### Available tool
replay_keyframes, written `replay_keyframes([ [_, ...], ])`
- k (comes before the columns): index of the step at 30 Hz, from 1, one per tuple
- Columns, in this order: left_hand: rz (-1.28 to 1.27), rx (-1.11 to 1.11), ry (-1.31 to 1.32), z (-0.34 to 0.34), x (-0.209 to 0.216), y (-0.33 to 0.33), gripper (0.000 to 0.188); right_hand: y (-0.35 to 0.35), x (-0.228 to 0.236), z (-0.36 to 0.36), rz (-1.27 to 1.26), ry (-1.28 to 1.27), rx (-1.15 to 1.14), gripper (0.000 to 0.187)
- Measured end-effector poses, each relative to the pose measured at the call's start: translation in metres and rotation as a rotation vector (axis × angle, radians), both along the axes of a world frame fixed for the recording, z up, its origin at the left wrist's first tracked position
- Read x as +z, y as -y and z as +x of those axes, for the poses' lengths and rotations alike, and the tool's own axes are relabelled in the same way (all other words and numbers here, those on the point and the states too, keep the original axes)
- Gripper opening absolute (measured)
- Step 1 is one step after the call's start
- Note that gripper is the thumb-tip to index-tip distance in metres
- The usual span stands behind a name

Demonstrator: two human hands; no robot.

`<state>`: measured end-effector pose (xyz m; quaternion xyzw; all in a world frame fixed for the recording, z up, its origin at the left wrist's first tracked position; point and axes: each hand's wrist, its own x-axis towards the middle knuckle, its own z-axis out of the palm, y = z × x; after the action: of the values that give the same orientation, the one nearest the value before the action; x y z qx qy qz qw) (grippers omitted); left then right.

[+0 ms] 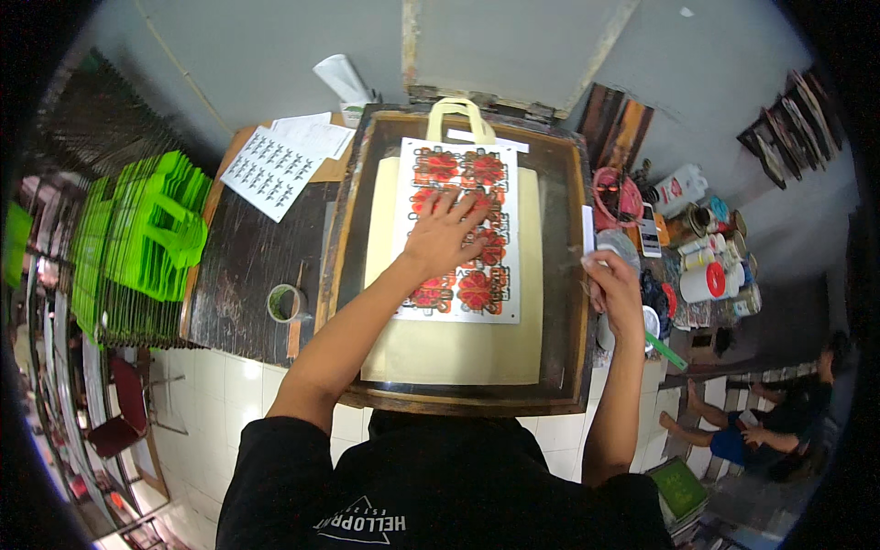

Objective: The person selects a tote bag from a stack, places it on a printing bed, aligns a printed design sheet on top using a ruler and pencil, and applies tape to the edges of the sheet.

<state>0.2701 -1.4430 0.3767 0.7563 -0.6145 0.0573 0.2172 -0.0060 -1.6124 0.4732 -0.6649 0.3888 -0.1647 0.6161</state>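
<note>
My left hand point(447, 234) lies flat with fingers spread on a white sheet point(403, 307) printed with rows of red and black designs. Beneath the sheet is a cream tote bag point(458, 357), its handles point(461, 107) toward the far edge. Both rest on a dark panel with a wooden frame point(431, 401). At the frame's right side, my right hand point(614, 289) is closed in a pinch. A narrow white strip point(588, 229) reaches close to its fingertips; I cannot tell whether they grip it.
Left on the dark table are printed papers point(275, 171) and a tape roll point(284, 302). Bright green bags point(160, 234) fill a rack beyond. At right stand a pink basket point(619, 195), a white jug point(680, 188), several tubs and a green-handled tool point(666, 351). Another person point(779, 426) sits lower right.
</note>
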Motion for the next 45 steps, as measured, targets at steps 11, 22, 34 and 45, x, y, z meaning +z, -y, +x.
replay_keyframes([
  [11,0.046,-0.003,0.024,-0.001,0.006,0.001,0.053,0.038,0.010,0.043,0.060,-0.011,0.170,0.023],
  [22,0.046,-0.010,0.025,0.000,0.007,0.001,0.054,0.044,-0.011,0.060,0.241,0.033,0.100,0.019],
  [34,0.010,-0.011,0.021,0.001,0.005,0.002,0.052,0.070,-0.045,0.117,0.266,-0.113,0.172,0.016],
  [45,-0.004,-0.013,0.028,0.000,0.006,0.000,0.052,0.079,-0.045,0.140,0.281,-0.175,0.170,0.021],
])
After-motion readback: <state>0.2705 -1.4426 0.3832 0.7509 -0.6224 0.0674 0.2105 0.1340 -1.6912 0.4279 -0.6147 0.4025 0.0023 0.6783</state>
